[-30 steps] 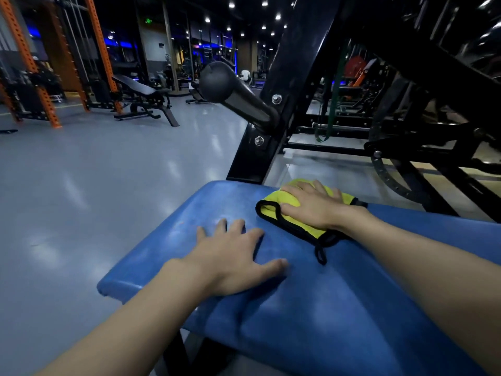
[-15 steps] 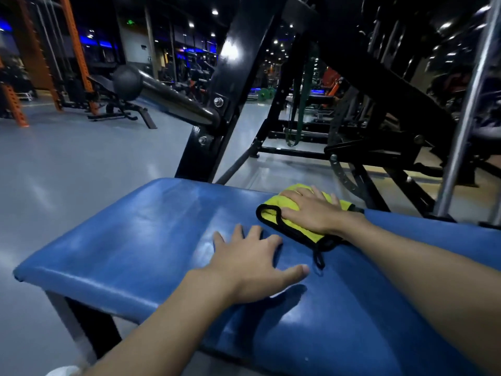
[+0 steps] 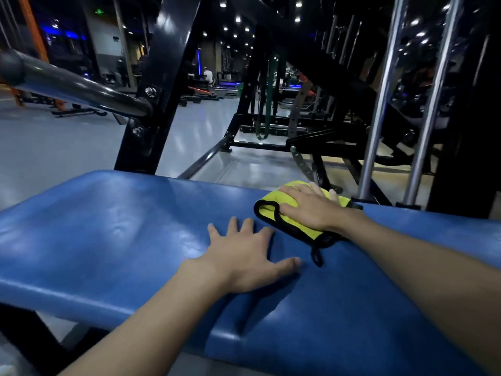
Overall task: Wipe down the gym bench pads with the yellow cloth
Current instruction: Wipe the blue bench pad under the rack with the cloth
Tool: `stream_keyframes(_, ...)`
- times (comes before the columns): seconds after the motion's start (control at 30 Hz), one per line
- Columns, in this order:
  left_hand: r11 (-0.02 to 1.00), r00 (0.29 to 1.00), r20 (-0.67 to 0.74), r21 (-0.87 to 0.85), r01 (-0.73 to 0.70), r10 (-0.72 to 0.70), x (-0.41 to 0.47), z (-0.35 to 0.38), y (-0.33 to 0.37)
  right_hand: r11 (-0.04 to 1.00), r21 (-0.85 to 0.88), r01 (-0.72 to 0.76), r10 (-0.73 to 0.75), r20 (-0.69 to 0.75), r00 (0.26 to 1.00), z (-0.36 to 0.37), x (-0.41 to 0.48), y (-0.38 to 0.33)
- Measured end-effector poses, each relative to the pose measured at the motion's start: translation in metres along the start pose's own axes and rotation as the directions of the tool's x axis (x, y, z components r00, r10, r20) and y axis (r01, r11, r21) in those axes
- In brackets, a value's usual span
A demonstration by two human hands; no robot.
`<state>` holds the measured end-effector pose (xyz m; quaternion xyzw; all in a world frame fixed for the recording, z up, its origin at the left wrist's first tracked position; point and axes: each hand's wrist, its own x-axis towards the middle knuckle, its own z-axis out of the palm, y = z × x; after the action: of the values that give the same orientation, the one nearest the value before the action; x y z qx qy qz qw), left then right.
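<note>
In the upper left of the frame I see a thick dark handle bar (image 3: 76, 90) bolted to a slanted black steel upright (image 3: 162, 85); two bolts (image 3: 150, 91) show at the joint. Two chrome guide rods (image 3: 385, 99) stand on the right. At centre a green band (image 3: 268, 104) hangs from a black frame. A glossy grey floor (image 3: 54, 147) fills the left. An orange rack post (image 3: 32, 25) sits far upper left, ceiling lights (image 3: 238, 19) dot the top, and a distant person in white (image 3: 208, 76) stands in the background.
</note>
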<state>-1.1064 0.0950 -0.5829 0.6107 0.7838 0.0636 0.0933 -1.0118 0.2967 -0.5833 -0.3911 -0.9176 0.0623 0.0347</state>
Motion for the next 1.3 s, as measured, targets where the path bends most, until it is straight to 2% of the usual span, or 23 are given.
stream_keyframes(0.17, 1.0, 1.0, 0.008, 0.016, -0.026, 0.026, 0.014, 0.013, 0.051, 0.999, 0.012, -0.044, 0.044, -0.022, 0.999, -0.01, -0.031, 0.064)
stream_keyframes(0.57, 0.977, 0.976, 0.086, 0.048, -0.207, 0.202, 0.061, 0.032, 0.2, 0.983, 0.018, -0.183, 0.184, -0.058, 0.981, -0.035, -0.111, 0.217)
stream_keyframes(0.93, 0.926, 0.922, 0.105, 0.03, -0.377, 0.372, 0.098, 0.05, 0.313, 0.911, -0.008, -0.413, 0.409, -0.113, 0.905, -0.05, -0.168, 0.341)
stream_keyframes(1.1, 0.932, 0.92, 0.194, 0.057, -0.357, 0.34, 0.101, 0.055, 0.34, 0.861, 0.005, -0.509, 0.507, -0.104, 0.856, -0.059, -0.185, 0.383)
stream_keyframes(1.2, 0.947, 0.937, 0.186, 0.07, -0.313, 0.296, 0.101, 0.051, 0.348, 0.838, 0.023, -0.546, 0.546, -0.087, 0.834, -0.065, -0.196, 0.407)
stream_keyframes(1.3, 0.954, 0.941, 0.223, 0.103, -0.282, 0.254, 0.096, 0.047, 0.359, 0.78, 0.065, -0.623, 0.626, -0.061, 0.778, -0.074, -0.208, 0.423)
